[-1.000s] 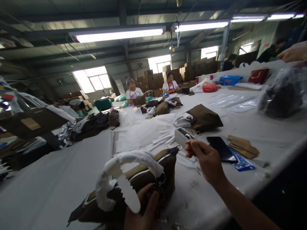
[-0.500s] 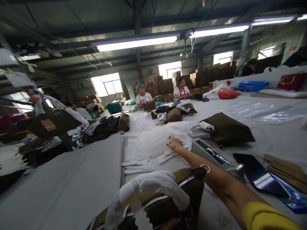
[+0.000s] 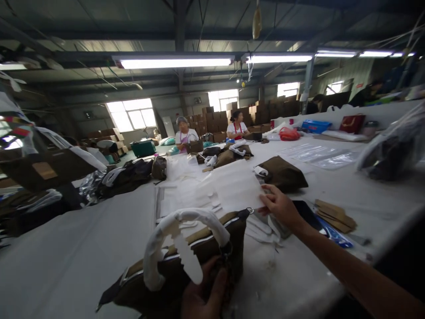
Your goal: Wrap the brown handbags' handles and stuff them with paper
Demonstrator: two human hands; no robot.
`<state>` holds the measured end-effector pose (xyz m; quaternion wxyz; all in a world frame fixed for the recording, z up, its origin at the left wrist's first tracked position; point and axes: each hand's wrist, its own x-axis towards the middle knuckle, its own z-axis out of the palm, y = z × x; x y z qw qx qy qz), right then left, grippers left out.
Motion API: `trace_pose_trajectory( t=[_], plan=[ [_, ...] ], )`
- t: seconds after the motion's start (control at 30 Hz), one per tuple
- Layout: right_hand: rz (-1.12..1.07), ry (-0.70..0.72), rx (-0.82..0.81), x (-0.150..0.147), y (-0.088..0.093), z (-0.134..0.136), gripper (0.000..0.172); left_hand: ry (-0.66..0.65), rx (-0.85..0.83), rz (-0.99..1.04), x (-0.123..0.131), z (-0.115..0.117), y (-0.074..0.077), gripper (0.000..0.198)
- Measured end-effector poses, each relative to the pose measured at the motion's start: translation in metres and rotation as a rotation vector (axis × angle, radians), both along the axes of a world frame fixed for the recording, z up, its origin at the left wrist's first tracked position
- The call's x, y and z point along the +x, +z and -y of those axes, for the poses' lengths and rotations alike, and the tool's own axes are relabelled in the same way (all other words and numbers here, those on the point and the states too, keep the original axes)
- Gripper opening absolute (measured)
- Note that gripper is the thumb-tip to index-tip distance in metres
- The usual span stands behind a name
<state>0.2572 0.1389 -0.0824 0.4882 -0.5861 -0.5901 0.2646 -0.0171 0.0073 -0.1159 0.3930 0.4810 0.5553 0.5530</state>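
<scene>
An olive-brown handbag (image 3: 172, 283) with a silver zip stands on the table just in front of me. White wrapping covers its arched handle (image 3: 154, 248), and a white strip with a notched edge (image 3: 189, 259) hangs beside it. My left hand (image 3: 207, 290) is closed on the bag's near side, by the handle ring; its fingertips are partly hidden. Farther forward and right, my right hand (image 3: 277, 204) pinches the edge of a thin white sheet (image 3: 235, 184) between thumb and fingers. The sheet is partly raised above a pile of similar white sheets (image 3: 199, 190).
Right of the bag lie white notched strips (image 3: 260, 230), a dark phone (image 3: 307, 215) and brown paper pieces (image 3: 335, 217). Another olive bag (image 3: 282, 173) rests beyond my right hand. More bags (image 3: 129, 177) are heaped at left. Two people (image 3: 187, 135) work across the table.
My right hand has drawn back toward me with a white sheet lifted from the pile. My left hand has come into clearer view at the bag. The camera view has turned right.
</scene>
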Motion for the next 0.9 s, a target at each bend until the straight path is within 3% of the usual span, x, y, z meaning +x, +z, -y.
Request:
trace_pose_trajectory(
  t=[0.17, 0.33, 0.4, 0.47, 0.57, 0.63, 0.77, 0.9],
  plan=[
    [0.243, -0.019, -0.120, 0.006, -0.025, 0.049, 0.019, -0.073, -0.042, 0.065, -0.003, 0.005, 0.012, 0.061],
    [0.409, -0.183, 0.103, 0.007, -0.013, 0.073, 0.012, -0.108, -0.095, 0.142, 0.002, 0.013, 0.022, 0.065],
    [0.301, -0.236, 0.227, 0.008, -0.006, 0.088, 0.016, -0.102, -0.091, 0.181, 0.004, 0.013, 0.023, 0.062],
    [0.005, -0.177, 0.268, 0.005, -0.006, 0.109, 0.024, -0.094, -0.087, 0.243, 0.006, 0.012, 0.022, 0.060],
    [-0.524, 0.015, 0.115, -0.006, -0.027, 0.150, 0.037, -0.111, -0.066, 0.334, 0.008, 0.008, 0.018, 0.055],
    [-0.657, 0.068, -0.021, -0.018, -0.050, 0.179, 0.039, -0.124, -0.037, 0.333, 0.010, 0.006, 0.014, 0.052],
    [-0.532, 0.217, -0.198, -0.043, -0.093, 0.223, 0.039, -0.079, 0.033, 0.181, 0.014, 0.006, 0.005, 0.051],
    [-0.350, 0.283, -0.253, -0.060, -0.112, 0.234, 0.043, -0.010, 0.114, -0.074, 0.014, 0.009, -0.002, 0.041]
  ],
)
